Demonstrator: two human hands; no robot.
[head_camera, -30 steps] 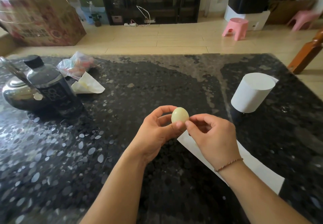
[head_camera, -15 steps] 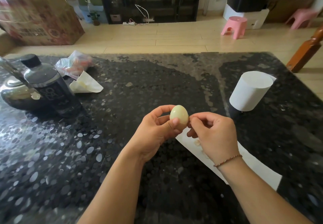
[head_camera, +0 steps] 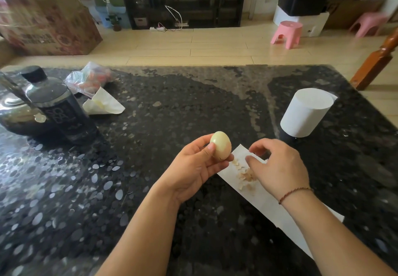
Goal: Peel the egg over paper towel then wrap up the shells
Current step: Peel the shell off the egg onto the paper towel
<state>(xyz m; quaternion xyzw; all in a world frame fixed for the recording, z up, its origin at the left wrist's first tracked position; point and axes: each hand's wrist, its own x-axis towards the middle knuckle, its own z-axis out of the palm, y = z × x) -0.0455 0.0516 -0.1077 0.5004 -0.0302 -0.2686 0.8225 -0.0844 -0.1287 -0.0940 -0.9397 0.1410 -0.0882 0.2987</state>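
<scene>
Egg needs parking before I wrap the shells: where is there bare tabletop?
Bare table lies between the bottle and the paper roll, and left of the left hand holding the egg. Crowded: shells on the paper towel, far-left corner.

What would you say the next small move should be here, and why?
Probably bring the right hand back to the egg and pick at its lower end. The left hand holds it, mostly peeled, but brownish shell seems to remain there. The right hand hovers over shell bits on the paper towel.
</scene>
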